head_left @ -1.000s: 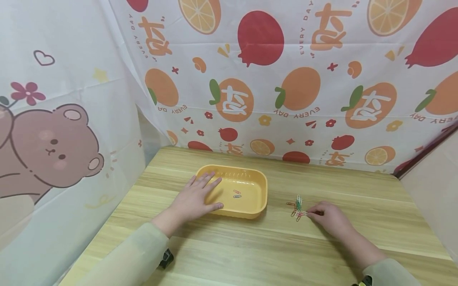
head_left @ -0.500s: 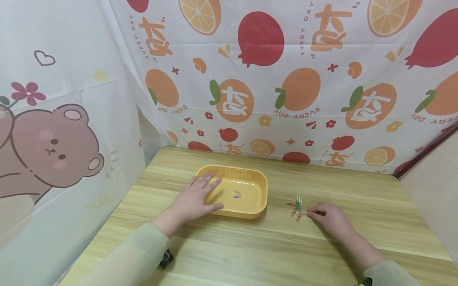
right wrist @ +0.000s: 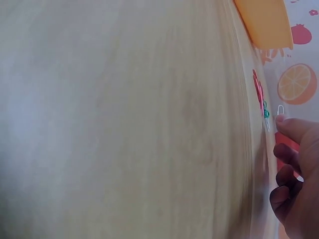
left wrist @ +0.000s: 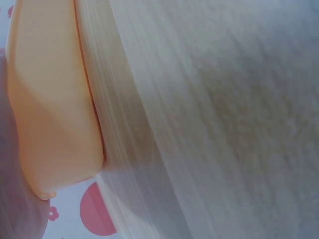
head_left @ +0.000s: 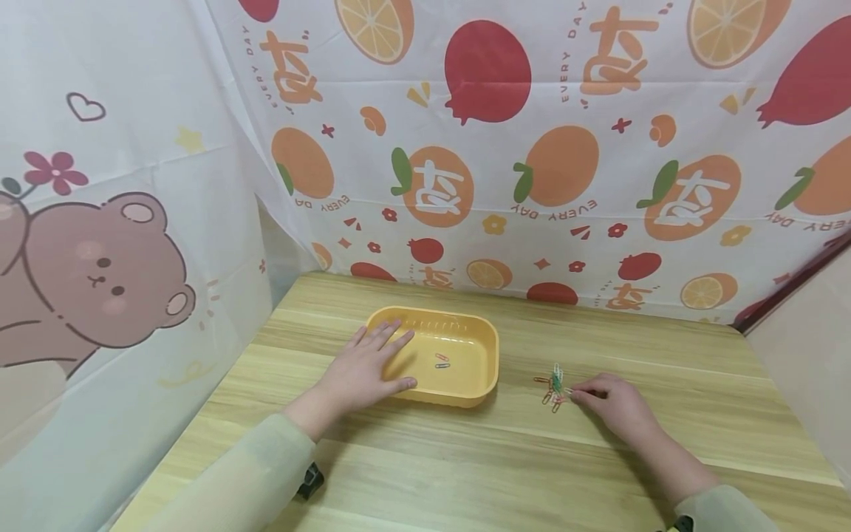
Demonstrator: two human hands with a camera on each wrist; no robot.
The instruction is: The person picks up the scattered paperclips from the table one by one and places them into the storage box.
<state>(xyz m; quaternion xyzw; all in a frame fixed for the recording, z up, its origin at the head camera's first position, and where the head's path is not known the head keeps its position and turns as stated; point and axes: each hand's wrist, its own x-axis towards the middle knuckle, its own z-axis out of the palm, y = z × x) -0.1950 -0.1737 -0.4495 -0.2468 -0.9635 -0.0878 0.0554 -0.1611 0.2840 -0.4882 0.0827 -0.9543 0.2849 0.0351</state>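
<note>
My right hand (head_left: 614,406) pinches a white paper clip (right wrist: 280,109) between thumb and forefinger, just above the table. Beside those fingertips, to their left in the head view, lies a small pile of paper clips (head_left: 557,380) in green, white, pink and brownish red. My left hand (head_left: 362,373) lies with spread fingers over the left end of a yellow plastic tray (head_left: 492,338), the thumb along its near rim. Inside the tray are a pink paper clip (head_left: 442,357) and a dark blue-grey paper clip (head_left: 442,366).
Everything stands on a wood-grain table (head_left: 465,465). A fruit-print cloth (head_left: 492,148) hangs along its back edge, and a bear-print cloth (head_left: 133,258) hangs at the left. A pale panel (head_left: 811,340) borders the right side.
The right hand has drawn the white paper clip up and slightly away from the pile. My left hand and the tray keep their places.
</note>
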